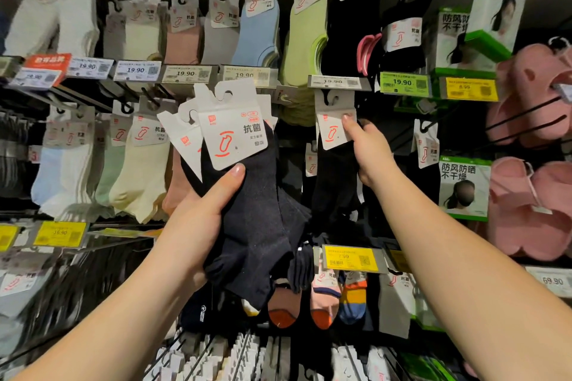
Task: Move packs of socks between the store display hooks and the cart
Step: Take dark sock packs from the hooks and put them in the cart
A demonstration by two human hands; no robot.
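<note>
My left hand (pixel 201 210) grips a bundle of several dark navy sock packs (pixel 257 226) with white header cards, held up in front of the display. My right hand (pixel 366 148) pinches the white card of a black sock pack (pixel 332 133) that hangs on a display hook (pixel 328 99) in the middle row. The thumb lies on the card's right edge and the fingers are behind the pack. No cart is in view.
Rows of hooks carry pastel and black sock packs, with price tags (pixel 185 73) along the rails. Green face-mask boxes (pixel 464 185) and pink slippers (pixel 532 207) hang at the right. Striped socks (pixel 322 297) hang below the hands.
</note>
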